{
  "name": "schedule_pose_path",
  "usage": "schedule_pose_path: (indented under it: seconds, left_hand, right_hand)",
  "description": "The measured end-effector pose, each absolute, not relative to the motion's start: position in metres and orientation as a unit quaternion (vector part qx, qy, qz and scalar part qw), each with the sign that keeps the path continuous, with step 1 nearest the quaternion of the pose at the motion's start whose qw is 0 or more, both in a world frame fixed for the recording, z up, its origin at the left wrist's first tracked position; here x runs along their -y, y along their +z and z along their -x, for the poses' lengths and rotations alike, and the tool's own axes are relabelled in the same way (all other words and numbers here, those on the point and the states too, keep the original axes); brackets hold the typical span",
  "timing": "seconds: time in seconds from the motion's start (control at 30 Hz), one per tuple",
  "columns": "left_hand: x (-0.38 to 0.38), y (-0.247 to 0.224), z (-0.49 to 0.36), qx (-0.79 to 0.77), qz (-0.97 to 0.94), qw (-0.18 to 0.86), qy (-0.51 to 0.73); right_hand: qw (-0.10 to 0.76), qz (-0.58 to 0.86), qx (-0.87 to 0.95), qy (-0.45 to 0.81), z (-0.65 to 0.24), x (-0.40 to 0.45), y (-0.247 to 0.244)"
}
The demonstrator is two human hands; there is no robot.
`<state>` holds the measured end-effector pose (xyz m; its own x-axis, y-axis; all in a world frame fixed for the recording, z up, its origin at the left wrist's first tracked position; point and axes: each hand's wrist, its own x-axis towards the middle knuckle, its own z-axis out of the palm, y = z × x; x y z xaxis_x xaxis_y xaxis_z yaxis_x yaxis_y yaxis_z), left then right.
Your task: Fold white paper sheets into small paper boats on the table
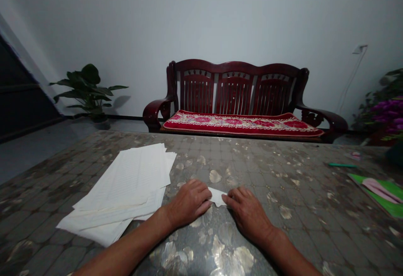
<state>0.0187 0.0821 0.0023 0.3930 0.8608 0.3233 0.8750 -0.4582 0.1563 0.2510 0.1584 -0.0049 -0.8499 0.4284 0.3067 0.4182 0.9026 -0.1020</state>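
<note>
A small piece of folded white paper (216,196) lies low over the patterned tabletop, between my two hands. My left hand (192,198) is closed on its left end, thumb and fingers pinching. At the right end, my right hand (247,209) grips the paper with the thumb on top and the fingers curled. Parts of both ends are covered by the fingers. To the left, close to my left forearm, a loose stack of white paper sheets (129,179) rests on the table; faint lines show on the upper sheet.
The table (302,183) has a grey floral cover. On its right lie a green pen-like stick (342,165) and a green book or folder (355,178) with a pink strip-like item (379,188) on it. Behind stand a dark red wooden bench (234,87) and a potted plant (90,87).
</note>
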Motion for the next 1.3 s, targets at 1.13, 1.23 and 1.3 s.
schedule_pose_path:
  seconds: [1.13,1.23,1.3]
  left_hand:
    - [-0.057,-0.018,-0.021,0.599,0.793,-0.077,-0.079]
    - [-0.051,-0.015,-0.012,0.615,0.780,-0.087,-0.080]
    - [-0.049,-0.012,-0.005,0.629,0.766,-0.103,-0.083]
  right_hand:
    - [0.065,0.344,0.932,0.092,-0.265,-0.126,-0.028]
    - [0.059,0.348,0.931,0.099,-0.279,-0.131,-0.022]
    - [0.052,0.354,0.927,0.114,-0.283,-0.138,-0.012]
